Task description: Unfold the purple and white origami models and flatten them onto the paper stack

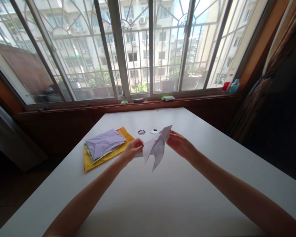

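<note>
A folded sheet of pale lilac paper (156,144) is held up above the white table (160,204), with pointed flaps hanging down. My left hand (133,147) pinches its left edge between thumb and fingers. On the opposite side, my right hand (179,142) grips the upper right part, some fingers hidden behind the paper. Just beyond the paper lie two small round pieces on the tabletop, a dark-and-white disc (141,132) and a white disc with a black centre (154,131).
Left of my left hand lies a stack of creased papers: lilac (105,141) on top, yellow (98,164) lower down. A windowsill (98,108) with small items runs behind the table. A red bottle (227,84) and a blue bottle (234,86) stand at its right end.
</note>
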A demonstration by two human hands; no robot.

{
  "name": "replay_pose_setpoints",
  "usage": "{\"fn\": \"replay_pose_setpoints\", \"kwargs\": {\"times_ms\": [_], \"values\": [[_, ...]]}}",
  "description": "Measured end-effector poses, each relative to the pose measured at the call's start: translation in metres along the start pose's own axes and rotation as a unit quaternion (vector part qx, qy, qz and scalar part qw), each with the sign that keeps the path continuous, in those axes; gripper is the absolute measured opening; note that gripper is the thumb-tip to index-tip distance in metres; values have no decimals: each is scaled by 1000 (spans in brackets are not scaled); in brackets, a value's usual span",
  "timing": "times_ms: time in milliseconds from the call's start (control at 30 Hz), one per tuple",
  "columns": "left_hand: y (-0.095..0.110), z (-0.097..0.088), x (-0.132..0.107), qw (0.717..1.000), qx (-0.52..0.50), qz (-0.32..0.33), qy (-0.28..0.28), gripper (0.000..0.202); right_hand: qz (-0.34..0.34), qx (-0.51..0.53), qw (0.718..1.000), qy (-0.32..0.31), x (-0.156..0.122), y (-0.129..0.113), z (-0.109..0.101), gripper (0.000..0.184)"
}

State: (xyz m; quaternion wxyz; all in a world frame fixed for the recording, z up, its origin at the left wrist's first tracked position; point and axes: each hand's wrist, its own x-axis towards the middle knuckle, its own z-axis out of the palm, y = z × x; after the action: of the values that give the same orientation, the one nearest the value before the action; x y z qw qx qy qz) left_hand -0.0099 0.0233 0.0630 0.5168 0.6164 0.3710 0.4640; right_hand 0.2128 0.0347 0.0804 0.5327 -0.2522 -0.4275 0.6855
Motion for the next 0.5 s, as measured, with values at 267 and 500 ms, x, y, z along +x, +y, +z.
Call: {"fn": "replay_pose_setpoints", "kwargs": {"times_ms": [267,500], "values": [[-5,-5,2,997,61,48,28,29,-12,-154,988,-10,-8,0,8,22],[-8,-12,5,990,100,79,59,20,-72,-178,980,46,-7,-8,8,20]]}}
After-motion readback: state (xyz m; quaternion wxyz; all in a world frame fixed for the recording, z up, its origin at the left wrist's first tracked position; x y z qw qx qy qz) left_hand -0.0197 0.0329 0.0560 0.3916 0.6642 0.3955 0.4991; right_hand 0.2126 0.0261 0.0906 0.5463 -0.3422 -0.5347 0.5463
